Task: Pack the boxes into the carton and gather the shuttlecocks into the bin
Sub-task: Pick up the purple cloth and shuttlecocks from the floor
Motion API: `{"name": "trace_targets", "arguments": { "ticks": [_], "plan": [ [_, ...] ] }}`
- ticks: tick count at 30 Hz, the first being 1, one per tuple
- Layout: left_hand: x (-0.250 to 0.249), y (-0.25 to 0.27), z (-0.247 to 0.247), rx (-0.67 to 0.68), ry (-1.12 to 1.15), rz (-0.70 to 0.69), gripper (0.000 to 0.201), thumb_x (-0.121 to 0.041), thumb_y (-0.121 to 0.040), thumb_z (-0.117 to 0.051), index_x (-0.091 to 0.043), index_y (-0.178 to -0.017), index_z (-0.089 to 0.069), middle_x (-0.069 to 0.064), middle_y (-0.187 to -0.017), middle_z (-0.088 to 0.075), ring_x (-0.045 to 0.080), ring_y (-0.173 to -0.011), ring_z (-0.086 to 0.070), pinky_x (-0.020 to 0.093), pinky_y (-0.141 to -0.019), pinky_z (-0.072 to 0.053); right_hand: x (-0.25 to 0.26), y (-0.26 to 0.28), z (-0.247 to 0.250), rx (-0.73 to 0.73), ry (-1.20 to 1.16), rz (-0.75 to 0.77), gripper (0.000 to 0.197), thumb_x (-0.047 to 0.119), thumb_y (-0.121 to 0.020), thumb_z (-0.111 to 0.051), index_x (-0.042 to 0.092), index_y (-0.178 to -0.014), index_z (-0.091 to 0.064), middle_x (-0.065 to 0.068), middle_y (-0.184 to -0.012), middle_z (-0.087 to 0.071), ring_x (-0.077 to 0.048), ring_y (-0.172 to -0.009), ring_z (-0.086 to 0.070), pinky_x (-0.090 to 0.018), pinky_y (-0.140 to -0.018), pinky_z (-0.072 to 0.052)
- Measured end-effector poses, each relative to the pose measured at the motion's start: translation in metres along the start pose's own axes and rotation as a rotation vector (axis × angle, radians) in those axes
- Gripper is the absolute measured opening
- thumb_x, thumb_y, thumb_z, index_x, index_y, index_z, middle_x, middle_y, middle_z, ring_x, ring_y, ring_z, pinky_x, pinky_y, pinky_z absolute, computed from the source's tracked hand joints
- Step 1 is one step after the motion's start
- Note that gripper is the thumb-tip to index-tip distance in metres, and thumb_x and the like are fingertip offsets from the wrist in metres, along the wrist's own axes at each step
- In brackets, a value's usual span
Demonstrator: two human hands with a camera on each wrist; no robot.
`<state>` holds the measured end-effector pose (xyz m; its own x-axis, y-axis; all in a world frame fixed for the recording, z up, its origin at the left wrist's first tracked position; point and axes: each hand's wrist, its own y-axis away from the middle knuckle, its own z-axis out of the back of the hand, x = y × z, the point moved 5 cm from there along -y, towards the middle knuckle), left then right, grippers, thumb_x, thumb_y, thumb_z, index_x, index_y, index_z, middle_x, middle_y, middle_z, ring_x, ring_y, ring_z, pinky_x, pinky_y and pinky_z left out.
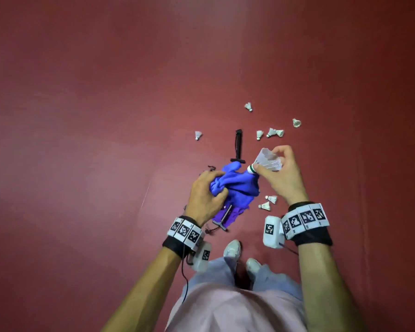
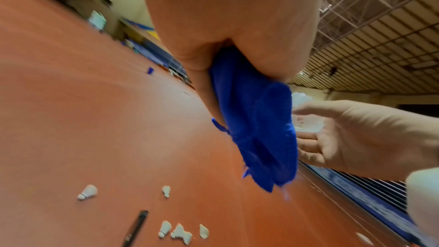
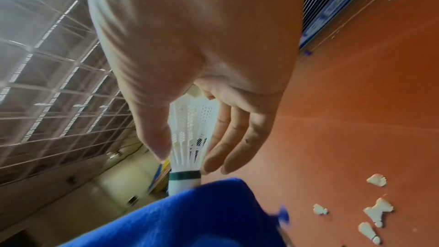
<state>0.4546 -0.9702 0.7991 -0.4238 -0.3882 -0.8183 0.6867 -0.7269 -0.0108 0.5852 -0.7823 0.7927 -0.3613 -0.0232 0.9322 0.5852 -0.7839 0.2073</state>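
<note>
Left grip (image 1: 205,195) clutching blue bag (image 1: 237,185); right grip (image 1: 279,172) pinching one shuttlecock (image 1: 268,161); eight shuttlecocks (image 1: 248,106) lying on floor (image 1: 82,140).

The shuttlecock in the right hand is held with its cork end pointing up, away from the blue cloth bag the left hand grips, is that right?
No. The right wrist view shows the shuttlecock in the right hand cork end down, at the blue cloth bag. The left hand does grip it.
</note>
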Motion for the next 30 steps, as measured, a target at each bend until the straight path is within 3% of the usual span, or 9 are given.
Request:
{"name": "trace_targets", "arguments": {
  "ticks": [5,8,10,13,16,18,21,23,30],
  "plan": [
    [0.025,0.082,0.049,-0.263,-0.048,0.217,0.015,-0.028,-0.072,-0.053,-0.014,-0.077,-0.050,0.002,-0.078,-0.054,0.023,-0.072,-0.050,0.040,-0.066,-0.044,0.038,0.041,-0.076,0.325,0.070,0.180,0.051,0.025,-0.079,-0.083,0.034,-0.119,-0.053,0.011,-0.117,-0.067,-0.016,-0.103,-0.065,-0.033,-0.093,-0.052],
    [0.050,0.151,0.080,-0.443,-0.016,0.448,0.031,-0.032,-0.070,-0.064,-0.015,-0.074,-0.038,0.004,-0.077,-0.047,0.025,-0.066,-0.047,0.045,-0.059,-0.046,0.058,0.079,-0.134,0.497,0.077,0.264,0.051,0.020,-0.079,-0.083,0.028,-0.121,-0.056,0.014,-0.122,-0.063,-0.009,-0.114,-0.057,-0.025,-0.098,-0.045],
    [0.069,0.202,0.104,-0.577,-0.012,0.590,0.046,-0.038,-0.069,-0.077,-0.014,-0.071,-0.038,0.009,-0.077,-0.049,0.029,-0.064,-0.053,0.051,-0.055,-0.050,0.071,0.110,-0.176,0.609,0.085,0.304,0.048,0.017,-0.078,-0.083,0.026,-0.118,-0.057,0.016,-0.117,-0.063,-0.006,-0.114,-0.057,-0.015,-0.093,-0.043],
    [0.089,0.289,0.147,-0.812,-0.049,0.683,0.051,-0.037,-0.071,-0.082,-0.019,-0.062,-0.036,0.004,-0.068,-0.045,0.020,-0.055,-0.046,0.046,-0.050,-0.048,0.091,0.171,-0.242,0.803,0.108,0.385,0.046,0.019,-0.077,-0.085,0.026,-0.113,-0.057,0.018,-0.109,-0.063,-0.002,-0.101,-0.060,-0.011,-0.082,-0.045],
    [0.097,0.383,0.193,-1.052,-0.100,0.683,0.048,-0.018,-0.072,-0.077,-0.029,-0.059,-0.032,-0.005,-0.065,-0.038,0.007,-0.054,-0.038,0.024,-0.055,-0.034,0.107,0.254,-0.308,1.040,0.161,0.463,0.047,0.022,-0.078,-0.086,0.028,-0.114,-0.056,0.020,-0.105,-0.063,0.010,-0.085,-0.058,-0.012,-0.078,-0.047],
    [0.103,0.450,0.221,-1.206,-0.094,0.732,0.047,-0.009,-0.074,-0.075,-0.029,-0.060,-0.035,-0.005,-0.067,-0.042,0.007,-0.056,-0.041,0.020,-0.057,-0.032,0.113,0.316,-0.351,1.182,0.221,0.513,0.049,0.026,-0.078,-0.086,0.029,-0.116,-0.055,0.020,-0.106,-0.063,0.003,-0.083,-0.061,-0.017,-0.078,-0.049],
    [0.118,0.555,0.253,-1.392,-0.057,0.816,0.011,-0.017,-0.072,-0.070,-0.018,-0.072,-0.059,-0.004,-0.091,-0.067,0.007,-0.071,-0.059,0.019,-0.068,-0.046,0.119,0.417,-0.416,1.349,0.260,0.617,0.050,0.025,-0.079,-0.084,0.029,-0.120,-0.055,0.012,-0.113,-0.065,-0.010,-0.099,-0.063,-0.027,-0.087,-0.051],
    [0.125,0.630,0.268,-1.497,-0.031,0.869,0.023,-0.023,-0.069,-0.067,-0.019,-0.092,-0.068,-0.009,-0.105,-0.073,0.010,-0.083,-0.067,0.020,-0.077,-0.052,0.121,0.494,-0.456,1.438,0.263,0.670,0.050,0.024,-0.081,-0.082,0.027,-0.122,-0.054,0.008,-0.115,-0.064,-0.013,-0.104,-0.061,-0.030,-0.091,-0.050],
    [0.120,0.855,0.293,-1.751,-0.113,1.050,0.019,-0.007,-0.075,-0.068,-0.022,-0.086,-0.065,-0.006,-0.074,-0.069,0.015,-0.070,-0.066,0.034,-0.068,-0.056,0.111,0.752,-0.541,1.741,0.171,0.753,0.055,0.020,-0.083,-0.080,0.024,-0.125,-0.045,0.021,-0.110,-0.057,0.006,-0.091,-0.057,-0.007,-0.074,-0.041]
  ]
}}
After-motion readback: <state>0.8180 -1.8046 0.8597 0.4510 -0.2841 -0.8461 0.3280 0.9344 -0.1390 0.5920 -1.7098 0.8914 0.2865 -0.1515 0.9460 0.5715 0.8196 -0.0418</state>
